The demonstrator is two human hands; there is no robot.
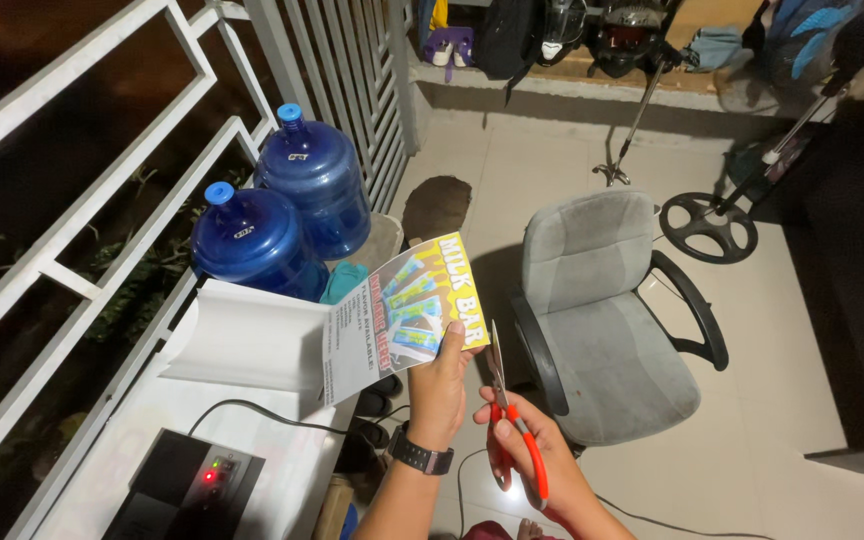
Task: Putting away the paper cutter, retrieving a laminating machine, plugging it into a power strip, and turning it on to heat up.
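A colourful printed flyer (407,315) was held up over the table edge (282,450), pinched by its right end in the closed left hand (439,385). Red-handled scissors (508,420) were gripped in the closed right hand (527,455), blades raised just beside the flyer's right edge. No cut in the sheet could be made out; trimming was judged barely begun. Two blue water jugs (287,215) and a grey office chair (602,310) were set behind.

- Printed sheet (407,310): glossy yellow and white with blue pictures, held up tilted over the table edge.
- Jug labels (242,233): small, dark, on two blue jugs, left.
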